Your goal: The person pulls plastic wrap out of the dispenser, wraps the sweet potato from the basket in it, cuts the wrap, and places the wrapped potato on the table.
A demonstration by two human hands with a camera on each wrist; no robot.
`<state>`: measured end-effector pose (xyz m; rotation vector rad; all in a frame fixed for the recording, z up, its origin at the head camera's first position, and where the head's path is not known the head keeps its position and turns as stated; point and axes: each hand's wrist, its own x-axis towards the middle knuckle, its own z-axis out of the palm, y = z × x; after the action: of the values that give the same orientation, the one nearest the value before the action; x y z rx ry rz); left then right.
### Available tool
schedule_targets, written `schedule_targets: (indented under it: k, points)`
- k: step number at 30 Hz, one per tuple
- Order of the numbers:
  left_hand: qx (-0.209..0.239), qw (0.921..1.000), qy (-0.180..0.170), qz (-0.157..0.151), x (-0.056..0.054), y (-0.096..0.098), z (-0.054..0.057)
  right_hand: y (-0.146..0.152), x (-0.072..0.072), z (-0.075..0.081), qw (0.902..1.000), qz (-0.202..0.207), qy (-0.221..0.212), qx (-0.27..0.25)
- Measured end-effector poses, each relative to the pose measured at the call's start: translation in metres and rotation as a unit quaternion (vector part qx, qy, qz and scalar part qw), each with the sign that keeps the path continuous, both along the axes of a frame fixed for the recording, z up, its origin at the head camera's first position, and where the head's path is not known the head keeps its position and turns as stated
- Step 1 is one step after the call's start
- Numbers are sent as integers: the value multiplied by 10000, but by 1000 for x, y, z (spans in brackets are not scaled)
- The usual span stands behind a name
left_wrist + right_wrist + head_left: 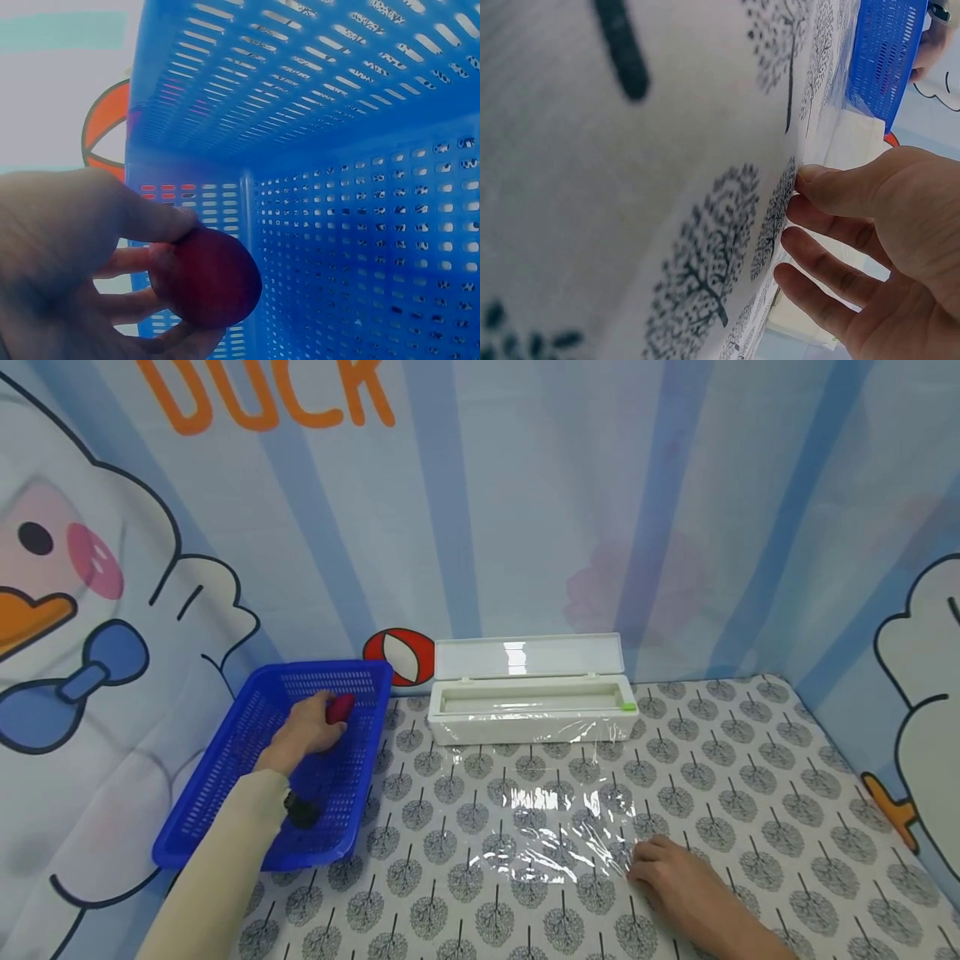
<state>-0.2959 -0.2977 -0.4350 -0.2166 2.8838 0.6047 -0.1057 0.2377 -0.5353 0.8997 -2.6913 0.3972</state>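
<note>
In the head view my left hand (pixel 302 731) is inside the blue plastic basket (pixel 371 760), near its far right part. Its thumb and fingers grip a smooth, dark red, egg-shaped thing (pixel 214 281) that looks like a fruit. The left wrist view shows it above the basket's slotted walls. Over the patterned tablecloth lies a sheet of clear cling film (pixel 547 827), drawn out from a white cling film dispenser (pixel 532 729) whose lid stands up. At the film's near right corner, my right hand (pixel 678 885) pinches the edge between thumb and forefinger, close to the cloth.
A small dark thing (pixel 302 812) lies in the near part of the basket, by the left sleeve (pixel 232 860). Behind the dispenser hangs a cartoon-printed curtain (pixel 525 527). The tablecloth (pixel 750 827) carries grey tree prints.
</note>
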Motion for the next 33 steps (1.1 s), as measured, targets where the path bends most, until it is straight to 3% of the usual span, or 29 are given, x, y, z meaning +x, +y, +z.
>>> schedule_targets:
  k: [8, 15, 21, 33]
  points:
    - [-21, 9997, 70, -252, 10, -8, 5, 2, -5, 5, 9997, 236, -12, 67]
    - [-65, 9994, 155, -317, 16, -7, 17, 4, -6, 8, 9995, 217, -28, 235]
    - [-128, 9983, 320, -479, 23, -7, 20, 5, -6, 5, 9996, 211, -31, 195]
    - [50, 9955, 620, -711, 37, 5, 35, 3, -7, 6, 9993, 58, -365, -76]
